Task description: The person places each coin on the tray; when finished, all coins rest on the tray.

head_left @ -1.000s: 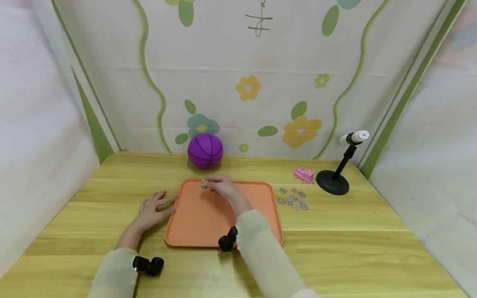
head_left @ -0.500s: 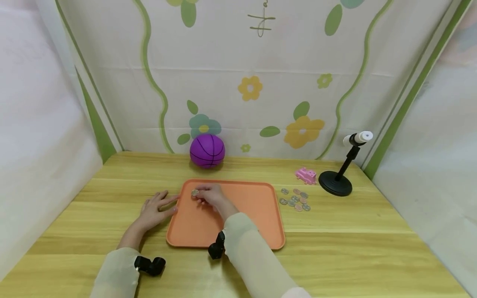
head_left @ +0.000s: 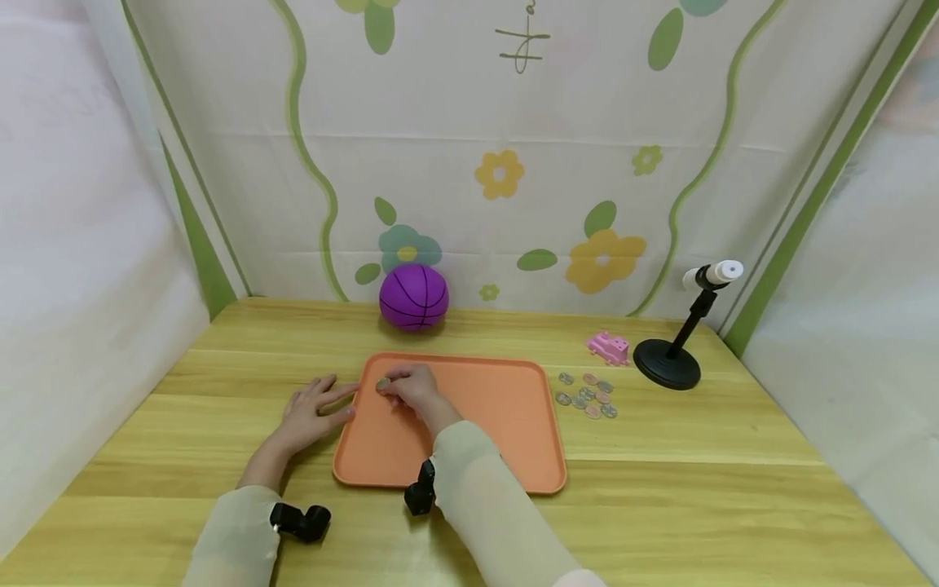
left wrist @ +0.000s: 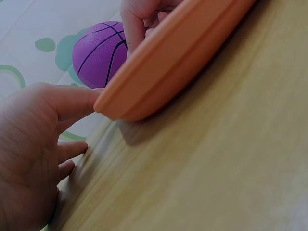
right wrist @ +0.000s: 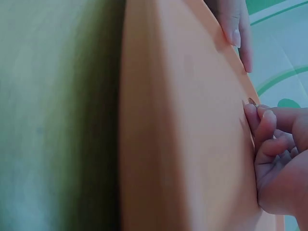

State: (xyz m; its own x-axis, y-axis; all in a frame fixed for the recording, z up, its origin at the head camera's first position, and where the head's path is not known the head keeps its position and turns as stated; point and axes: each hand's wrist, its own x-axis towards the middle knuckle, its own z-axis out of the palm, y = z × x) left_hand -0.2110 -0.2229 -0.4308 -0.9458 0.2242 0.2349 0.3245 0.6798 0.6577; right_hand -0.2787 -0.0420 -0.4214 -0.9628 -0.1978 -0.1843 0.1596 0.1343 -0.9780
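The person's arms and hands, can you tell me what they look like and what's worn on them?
The left hand and right hand are ungloved. The left sleeve and right sleeve are long and pale beige. A small, black left wrist camera and matching right wrist camera show no visible cables.

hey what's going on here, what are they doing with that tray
A person pinches a coin in the right hand, at the far left part of an orange tray; whether the coin touches the tray is hard to tell. The left hand touches the tray's left rim. Other coins lie on the wooden table to the right of the tray, near a pink toy. A purple ball sits behind the tray.
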